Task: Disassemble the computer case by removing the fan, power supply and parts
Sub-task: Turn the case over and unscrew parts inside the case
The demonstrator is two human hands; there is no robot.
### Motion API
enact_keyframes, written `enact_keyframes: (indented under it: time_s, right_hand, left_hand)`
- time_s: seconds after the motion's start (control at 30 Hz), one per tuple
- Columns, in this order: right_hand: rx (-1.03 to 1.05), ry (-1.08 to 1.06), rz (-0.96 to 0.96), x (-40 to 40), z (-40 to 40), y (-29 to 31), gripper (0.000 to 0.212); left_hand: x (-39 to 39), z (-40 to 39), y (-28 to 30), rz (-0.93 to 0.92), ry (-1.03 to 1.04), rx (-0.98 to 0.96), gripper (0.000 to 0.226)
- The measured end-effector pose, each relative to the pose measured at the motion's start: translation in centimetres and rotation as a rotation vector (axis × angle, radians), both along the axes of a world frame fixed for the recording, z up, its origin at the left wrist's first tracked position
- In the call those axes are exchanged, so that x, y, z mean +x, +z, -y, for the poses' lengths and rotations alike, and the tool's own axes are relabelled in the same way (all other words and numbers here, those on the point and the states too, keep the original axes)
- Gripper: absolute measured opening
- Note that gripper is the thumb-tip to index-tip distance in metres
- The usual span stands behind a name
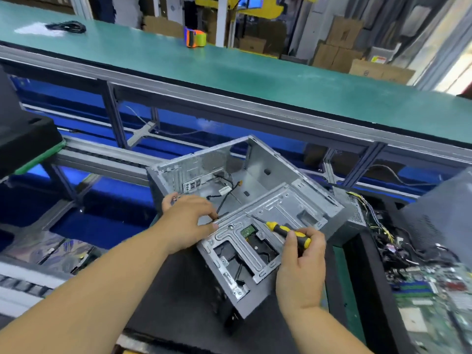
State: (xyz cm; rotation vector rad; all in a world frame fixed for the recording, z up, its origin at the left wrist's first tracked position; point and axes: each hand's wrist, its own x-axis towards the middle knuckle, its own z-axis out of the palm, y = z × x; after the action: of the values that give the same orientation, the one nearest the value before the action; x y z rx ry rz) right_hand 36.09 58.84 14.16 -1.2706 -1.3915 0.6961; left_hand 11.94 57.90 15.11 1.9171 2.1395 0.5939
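A grey metal computer case (258, 159) lies open on a black mat, its inside bare except for a few black cables (224, 198) and a drive cage (245, 254) at the near end. My left hand (189, 221) rests on the case's near left edge, fingers pinching a black cable at the cage's corner. My right hand (301, 261) grips a yellow-and-black screwdriver (288, 233), whose tip points up-left onto the drive cage. A green circuit board (249, 229) shows through a cage opening.
A black bin on the right holds circuit boards (434, 290) and tangled wires (378, 226). A grey panel (444, 210) leans at the far right. A green conveyor belt (255, 72) runs behind, with a tape dispenser (195, 38) on it. A black box (23, 134) sits at left.
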Motion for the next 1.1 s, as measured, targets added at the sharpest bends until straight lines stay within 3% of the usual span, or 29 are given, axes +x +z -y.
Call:
enact_keyframes:
  time_s: [0.17, 0.27, 0.37, 0.47, 0.53, 0.67, 0.83, 1.1]
  right_hand:
    - [-0.107, 0.041, -0.051, 0.5, -1.9, 1.9, 0.008]
    - [-0.156, 0.183, -0.025, 1.9, -5.9, 3.9, 0.011]
    - [-0.199, 0.365, 0.094, 3.9, -10.6, 5.0, 0.007]
    - [-0.213, 0.484, 0.208, 5.7, -14.5, 5.3, 0.009]
    - [-0.229, 0.544, 0.245, 6.9, -16.4, 5.3, 0.012]
    - [-0.29, 0.591, 0.253, 8.9, -18.6, 4.4, 0.012]
    - [-0.298, 0.609, 0.273, 8.8, -17.9, 3.5, 0.012]
    - [-0.285, 0.412, 0.357, 9.4, -13.8, 2.3, 0.018]
  left_hand:
    - [-3.1, -0.9, 1.0, 0.043, -0.127, -0.036, 0.017]
    - [-2.8, -0.7, 1.2, 0.031, -0.065, -0.012, 0.029]
    - [-0.5, 0.6, 0.6, 0.023, 0.228, 0.083, 0.063]
    - [3.7, 2.6, 0.4, 0.286, 0.687, 0.089, 0.081]
    - [6.3, 3.2, 0.1, 0.456, 0.81, -0.035, 0.089]
    - [8.4, 2.9, -0.5, 0.523, 0.803, -0.082, 0.092]
    - [8.7, 2.5, -0.4, 0.212, 0.772, -0.147, 0.099]
    - [4.5, 1.0, -0.1, 0.075, 0.541, -0.245, 0.109]
